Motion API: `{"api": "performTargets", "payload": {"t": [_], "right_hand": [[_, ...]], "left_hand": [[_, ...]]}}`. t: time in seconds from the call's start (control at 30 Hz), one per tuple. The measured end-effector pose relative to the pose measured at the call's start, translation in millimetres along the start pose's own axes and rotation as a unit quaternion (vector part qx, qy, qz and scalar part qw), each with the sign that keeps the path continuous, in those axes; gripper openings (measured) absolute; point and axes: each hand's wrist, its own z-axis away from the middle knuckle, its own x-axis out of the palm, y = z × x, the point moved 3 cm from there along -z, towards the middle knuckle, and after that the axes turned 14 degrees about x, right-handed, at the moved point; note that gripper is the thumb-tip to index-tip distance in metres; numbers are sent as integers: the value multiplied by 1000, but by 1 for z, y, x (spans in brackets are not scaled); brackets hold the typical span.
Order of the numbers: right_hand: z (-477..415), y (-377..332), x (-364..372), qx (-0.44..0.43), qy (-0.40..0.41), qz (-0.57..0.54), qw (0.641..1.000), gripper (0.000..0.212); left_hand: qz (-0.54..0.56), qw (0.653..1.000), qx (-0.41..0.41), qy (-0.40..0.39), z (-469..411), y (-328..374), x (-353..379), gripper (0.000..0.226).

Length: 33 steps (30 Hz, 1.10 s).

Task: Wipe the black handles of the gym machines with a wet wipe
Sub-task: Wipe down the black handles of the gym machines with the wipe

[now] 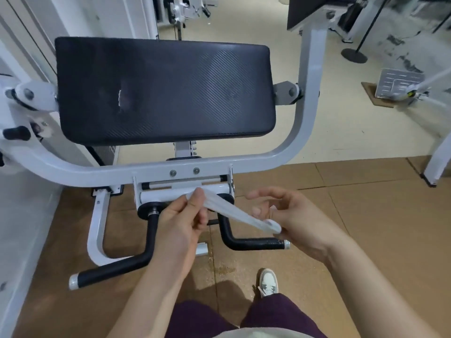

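1. A wipe (234,213) is held stretched in mid-air between two hands, just above the right handle (253,243) of a white-framed machine (305,118).
2. One end is pinched between the thumb and fingers of the left hand (180,223). The other end is caught low in the right hand (300,223), whose upper fingers are loosely spread; the hold itself is partly hidden.
3. The wipe is judged light, limp and damp. Held by its ends alone it would twist into a rope, so it is best folded flat into one palm and wrapped round a bar.
4. Both handles, the left handle (117,267) included, are fixed under the frame's front bar. They are judged rigid enough to be squeezed hard through the wipe.
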Motion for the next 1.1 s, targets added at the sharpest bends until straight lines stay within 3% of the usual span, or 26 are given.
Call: {"api": "performTargets", "payload": {"t": [0.07,0.13,0.23,0.33,0.4,0.47,0.6,0.7,0.83,0.97,1.0,1.1], "right_hand": [[-10,-6,-11,5,-70,177,982,26],[-23,-12,-30,0,-145,234,961,18],[-42,-20,-68,-26,-208,192,959,18],[-62,-16,-93,-14,-265,63,962,20],[-80,-5,-102,22,-245,-17,969,23],[-90,13,-104,49,-202,-18,978,18],[-101,52,-109,-19,-101,163,981,17],[-118,81,-117,-97,-84,305,944,18],[-136,122,-120,-190,-55,448,872,24],[-137,163,-116,-309,-18,579,755,24],[-136,167,-118,-337,-8,584,739,24],[-136,169,-120,-381,-16,559,736,26]], "left_hand": [[-48,998,29,31,-4,-12,10,20],[-73,994,30,72,-8,-30,23,19],[-40,990,3,138,-5,-64,50,14],[-59,985,3,160,10,-100,87,16],[-74,980,7,183,22,-121,111,13],[-96,972,13,215,37,-137,128,7],[-154,962,15,223,62,-176,144,18],[-168,953,8,250,75,-205,145,13],[-158,921,-11,355,82,-243,136,8],[-126,893,-2,431,87,-279,122,8],[-113,887,9,447,90,-285,123,9],[-103,869,49,481,97,-295,129,12]]}}
